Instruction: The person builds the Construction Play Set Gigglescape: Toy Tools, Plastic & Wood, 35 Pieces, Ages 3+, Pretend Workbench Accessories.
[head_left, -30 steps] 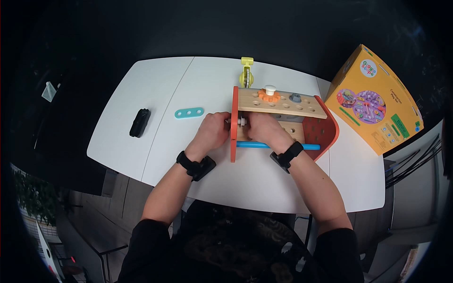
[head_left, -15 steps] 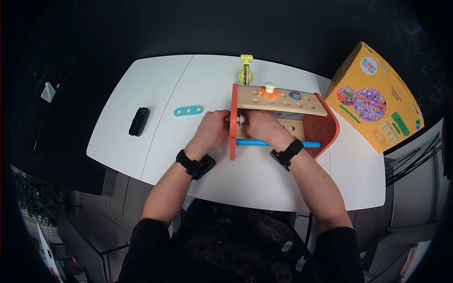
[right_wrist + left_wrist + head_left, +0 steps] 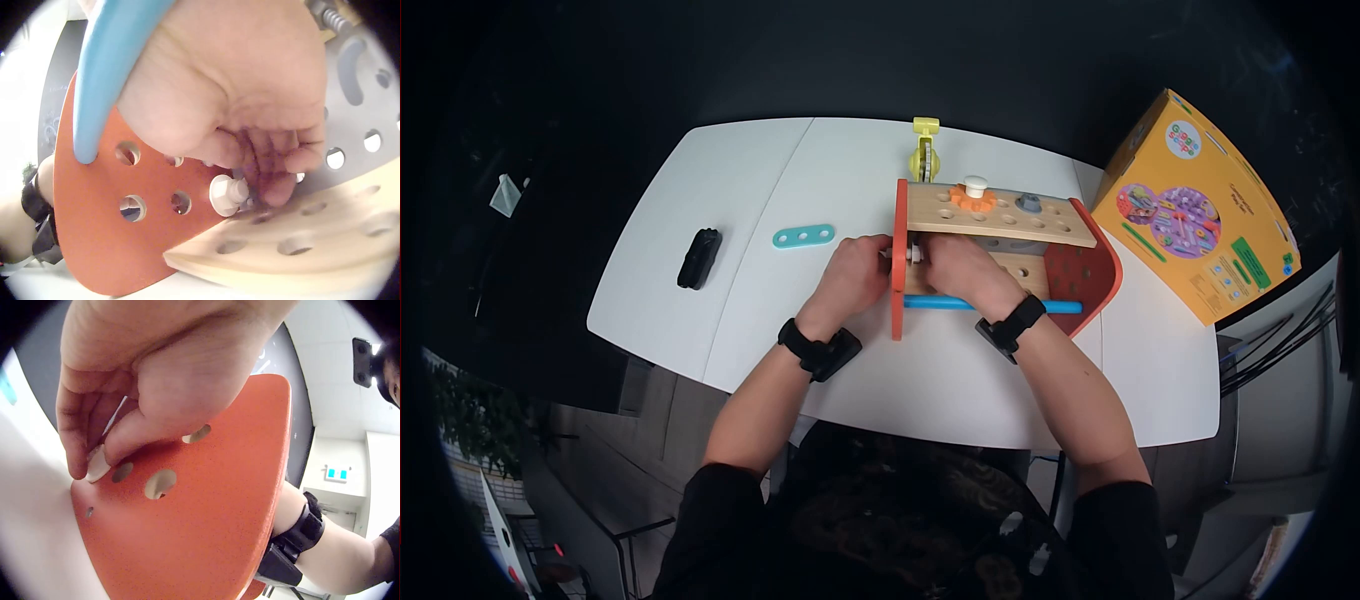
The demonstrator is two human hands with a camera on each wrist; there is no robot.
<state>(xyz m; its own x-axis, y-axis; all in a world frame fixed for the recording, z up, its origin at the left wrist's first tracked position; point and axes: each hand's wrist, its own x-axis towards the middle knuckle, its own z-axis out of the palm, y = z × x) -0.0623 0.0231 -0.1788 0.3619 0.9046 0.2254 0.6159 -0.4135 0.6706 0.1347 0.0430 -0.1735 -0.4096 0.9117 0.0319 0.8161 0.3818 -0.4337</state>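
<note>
A toy workbench has a red side panel (image 3: pixel 206 531) with round holes. On its outer face my left hand (image 3: pixel 858 275) pinches a white round bolt head (image 3: pixel 98 464) between thumb and fingers. Inside the bench, my right hand (image 3: pixel 250 94) has its fingers curled right beside a white nut and bolt end (image 3: pixel 228 195), which stick out of the panel's inner face. Whether these fingers touch the nut or hold something hidden, I cannot tell. Below them lies the holed wooden shelf (image 3: pixel 325 250).
A blue bar (image 3: pixel 950 303) crosses the bench's front. On its top board (image 3: pixel 1010 222) are an orange gear (image 3: pixel 973 200) and a grey piece (image 3: pixel 1028 203). A yellow-green piece (image 3: pixel 924 155) is behind, a teal strip (image 3: pixel 804 236) and black object (image 3: pixel 698 259) left, a yellow box (image 3: pixel 1200 210) right.
The whole head view has shifted slightly. Both hands remain at the red side panel, with no clear change in their hold.
</note>
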